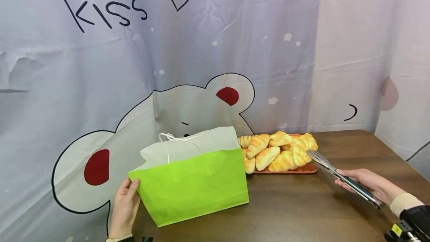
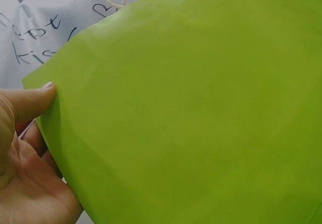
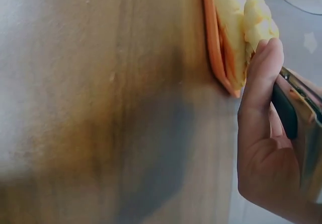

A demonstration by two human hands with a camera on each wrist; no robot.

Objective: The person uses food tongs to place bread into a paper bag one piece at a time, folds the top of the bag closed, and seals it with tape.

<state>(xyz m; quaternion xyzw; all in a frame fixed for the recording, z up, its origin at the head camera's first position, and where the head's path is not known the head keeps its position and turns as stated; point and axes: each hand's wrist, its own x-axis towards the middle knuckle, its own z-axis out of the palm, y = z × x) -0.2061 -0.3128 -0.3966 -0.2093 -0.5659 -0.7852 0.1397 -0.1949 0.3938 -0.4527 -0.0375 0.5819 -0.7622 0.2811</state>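
My left hand (image 1: 125, 206) pinches the upper left corner of a bright green paper bag (image 1: 193, 188), thumb on the front face and fingers behind. The bag leans to one side, its white inner lining and white cord handle (image 1: 168, 137) showing at the top. In the left wrist view the green side (image 2: 181, 108) fills most of the picture. My right hand (image 1: 369, 182) grips metal tongs (image 1: 356, 186) with dark handle pads. The tongs' tips overlap the right end of the bread pile (image 1: 285, 152) in the head view. Several golden rolls lie heaped on an orange tray (image 1: 307, 168).
A brown wooden table (image 1: 302, 208) carries the tray at its back edge, partly hidden by the bag. Behind it hangs a pale curtain (image 1: 268, 47) with a cartoon drawing. A dark cable (image 1: 418, 150) runs along the right.
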